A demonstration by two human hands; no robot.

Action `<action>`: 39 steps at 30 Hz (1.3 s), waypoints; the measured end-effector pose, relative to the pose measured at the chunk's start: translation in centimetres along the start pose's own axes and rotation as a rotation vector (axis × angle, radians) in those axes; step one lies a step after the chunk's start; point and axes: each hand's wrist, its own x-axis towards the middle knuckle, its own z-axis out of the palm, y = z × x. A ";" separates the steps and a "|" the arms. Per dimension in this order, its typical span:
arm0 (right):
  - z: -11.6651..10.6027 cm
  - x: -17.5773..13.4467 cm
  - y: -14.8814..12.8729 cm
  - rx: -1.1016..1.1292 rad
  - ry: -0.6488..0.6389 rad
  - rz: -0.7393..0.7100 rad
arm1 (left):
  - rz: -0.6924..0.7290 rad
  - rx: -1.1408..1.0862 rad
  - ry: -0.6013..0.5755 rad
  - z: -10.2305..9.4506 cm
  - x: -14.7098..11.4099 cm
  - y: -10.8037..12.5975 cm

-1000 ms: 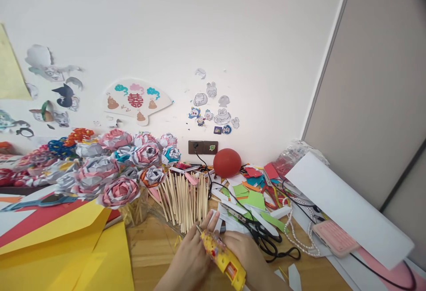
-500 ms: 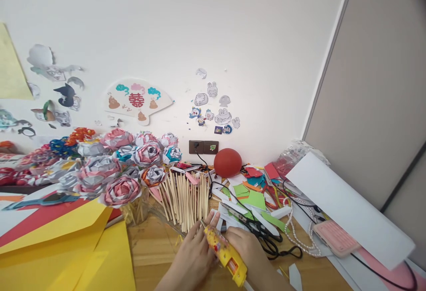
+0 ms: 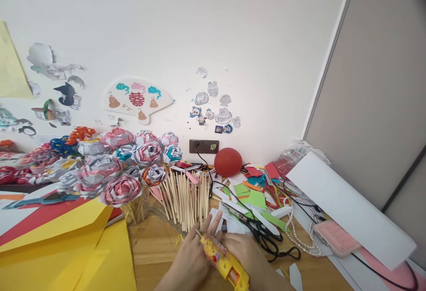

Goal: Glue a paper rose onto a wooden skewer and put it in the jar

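A yellow hot glue gun (image 3: 221,257) with red and blue marks slants across the front of the wooden table, its metal nozzle pointing up and to the left. My right hand (image 3: 244,253) is closed round its grip, which is mostly hidden behind the body. My left hand (image 3: 193,255) is right beside the nozzle, thumb side down, with two fingers pointing away from me. Its other fingers are bent, and whatever they pinch is hidden. A stand of thin wooden sticks (image 3: 188,200) rises just beyond the left hand. Black-handled scissors (image 3: 253,224) lie past my right hand.
Folded paper roses (image 3: 123,190) crowd the left side, behind yellow card sheets (image 3: 63,251). A dark red balloon (image 3: 228,162) sits by the wall. Green paper scraps (image 3: 256,199), a pearl string (image 3: 290,220), a pink keypad-like device (image 3: 336,237) and black cables lie to the right.
The glue gun's nozzle has shifted slightly left and down over my left hand. My left fingers have spread a little more. My right hand still holds the gun.
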 end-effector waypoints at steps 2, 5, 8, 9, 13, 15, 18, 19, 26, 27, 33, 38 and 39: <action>0.2 0.0 0.0 -0.001 -0.006 -0.055 | 0.004 0.009 -0.013 -0.1 0.1 0.0; 0.5 -0.2 0.2 -0.044 0.023 -0.088 | 0.014 0.018 -0.025 -0.1 0.1 -0.1; 0.5 -0.4 0.3 -0.123 0.066 -0.082 | -0.014 -0.007 -0.032 -0.2 0.2 -0.1; 0.4 -0.4 0.3 -0.145 0.073 -0.077 | -0.025 -0.020 -0.033 -0.2 0.2 0.0; 0.0 -0.6 0.2 -0.225 0.122 -0.062 | -0.045 -0.047 -0.029 -0.1 0.2 -0.1; 0.0 -0.6 0.1 -0.247 0.154 -0.049 | -0.031 -0.040 -0.050 0.0 0.2 -0.1; 0.3 -0.6 0.1 -0.252 0.181 -0.064 | -0.014 -0.029 -0.072 0.1 0.1 -0.1; 0.4 -0.6 0.1 -0.254 0.193 -0.086 | -0.021 -0.030 -0.071 0.1 0.1 -0.1; 0.1 -0.4 -0.5 -0.265 0.227 -0.215 | -0.052 -0.035 -0.040 -0.3 0.5 -0.1; 0.0 -0.3 -0.6 -0.289 0.233 -0.210 | -0.057 -0.040 -0.039 -0.4 0.5 0.0; -0.2 -0.3 -0.9 -0.444 0.312 -0.129 | -0.021 -0.075 -0.046 -0.1 0.3 0.1; -0.4 -0.1 -1.0 -0.497 0.330 -0.123 | 0.061 -0.066 -0.103 0.1 0.0 0.1; -0.4 -0.1 -1.0 -0.495 0.333 -0.129 | 0.063 -0.067 -0.104 0.2 -0.1 0.1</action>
